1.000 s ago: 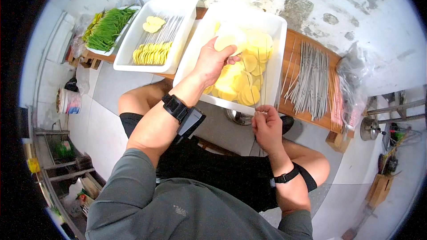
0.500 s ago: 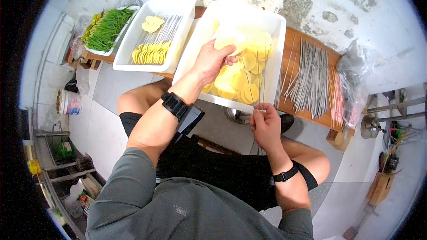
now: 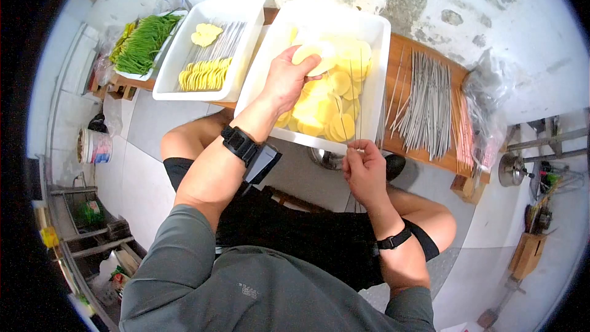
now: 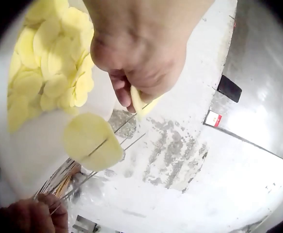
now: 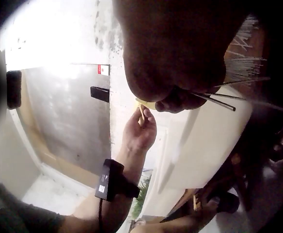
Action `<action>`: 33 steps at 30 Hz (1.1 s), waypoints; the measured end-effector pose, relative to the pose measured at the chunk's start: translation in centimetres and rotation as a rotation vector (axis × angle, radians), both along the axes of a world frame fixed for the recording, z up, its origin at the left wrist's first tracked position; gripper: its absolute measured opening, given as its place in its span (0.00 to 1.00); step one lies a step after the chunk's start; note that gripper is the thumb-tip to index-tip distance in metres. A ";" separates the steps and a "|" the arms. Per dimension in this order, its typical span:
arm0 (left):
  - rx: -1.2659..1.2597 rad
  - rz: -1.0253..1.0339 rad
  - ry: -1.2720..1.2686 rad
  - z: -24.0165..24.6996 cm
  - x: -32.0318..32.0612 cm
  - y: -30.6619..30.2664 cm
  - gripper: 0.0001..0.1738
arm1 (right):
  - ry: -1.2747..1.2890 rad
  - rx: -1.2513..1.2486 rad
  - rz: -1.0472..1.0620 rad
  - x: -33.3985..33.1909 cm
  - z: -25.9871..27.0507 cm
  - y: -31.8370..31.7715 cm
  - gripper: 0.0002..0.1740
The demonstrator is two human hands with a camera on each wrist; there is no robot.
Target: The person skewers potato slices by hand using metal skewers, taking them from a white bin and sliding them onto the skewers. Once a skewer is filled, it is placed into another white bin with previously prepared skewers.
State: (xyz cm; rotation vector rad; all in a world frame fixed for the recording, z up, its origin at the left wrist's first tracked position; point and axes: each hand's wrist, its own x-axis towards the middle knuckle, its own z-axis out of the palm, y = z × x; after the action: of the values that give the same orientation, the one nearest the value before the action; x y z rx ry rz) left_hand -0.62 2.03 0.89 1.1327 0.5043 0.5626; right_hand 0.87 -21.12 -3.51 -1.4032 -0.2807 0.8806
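Note:
My left hand (image 3: 284,83) pinches a thin, round potato slice (image 4: 137,103) between thumb and fingers, above the big white tub (image 3: 252,89). Below and to the right, at the tub's near edge, my right hand (image 3: 364,172) grips two thin metal skewers (image 5: 219,101) by one end. The skewers point away from me toward the left hand. Another pale yellow slice (image 4: 93,141) is threaded on them, between the two hands in the left wrist view. The skewer tips reach the slice in the left hand. Many loose potato slices (image 3: 316,107) lie in the tub.
To the left, a second white tub (image 3: 161,86) holds a row of skewered slices (image 3: 204,75). Beyond it is a tray of green vegetables (image 3: 144,46). A pile of metal skewers (image 3: 424,107) lies on the wooden board (image 3: 396,141) at right, near a plastic bag (image 3: 488,95).
The head view has shifted slightly. My left hand has moved a little up and away with its slice, which now shows more of its face. The right hand keeps its grip on the skewers.

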 end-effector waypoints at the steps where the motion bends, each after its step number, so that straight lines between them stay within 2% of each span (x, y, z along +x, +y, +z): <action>1: -0.003 -0.002 -0.012 0.1 -0.1 -0.1 0.18 | 0.024 0.006 -0.014 -0.1 0.0 0.0 0.05; 14: 0.111 -0.040 0.023 -0.7 0.1 -0.1 0.18 | 0.228 0.025 -0.010 0.3 1.3 0.0 0.03; 17: 0.202 -0.115 0.121 -0.4 -0.1 -1.0 0.17 | 0.279 0.096 -0.013 0.8 1.9 0.0 0.03; 19: 0.206 -0.102 0.119 -0.4 0.0 -1.5 0.18 | 0.451 0.128 -0.025 1.3 2.2 -0.3 0.03; 20: 0.205 -0.103 0.118 -0.5 0.1 -1.6 0.18 | 0.450 0.127 -0.026 1.5 2.2 -0.4 0.03; 22: 0.035 -0.115 0.006 -0.8 0.2 -1.6 0.19 | 0.617 0.260 -0.019 2.0 1.9 -0.7 0.03; 23: 0.035 -0.116 0.005 -1.0 0.2 -1.5 0.19 | 0.616 0.261 -0.020 2.2 2.0 -0.7 0.03; 25: 0.107 -0.247 -0.008 -1.1 0.1 -1.4 0.21 | 0.609 0.256 -0.010 2.4 2.2 -0.9 0.03; 29: 0.024 -0.217 -0.050 -0.3 0.3 -2.8 0.23 | 0.595 0.284 0.004 2.3 1.8 -0.8 0.04; 31: 0.147 -0.171 -0.028 -0.5 0.3 -3.0 0.27 | 0.548 0.253 -0.011 2.2 1.8 -0.7 0.04; 33: 0.154 -0.168 -0.025 -0.3 0.2 -3.3 0.27 | 0.529 0.241 -0.022 2.1 1.7 -0.7 0.04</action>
State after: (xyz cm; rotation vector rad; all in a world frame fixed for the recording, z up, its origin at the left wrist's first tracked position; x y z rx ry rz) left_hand -0.37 -1.27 0.63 1.2996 0.3442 0.4745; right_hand 2.97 -21.80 -1.79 -0.9094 0.0328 1.1236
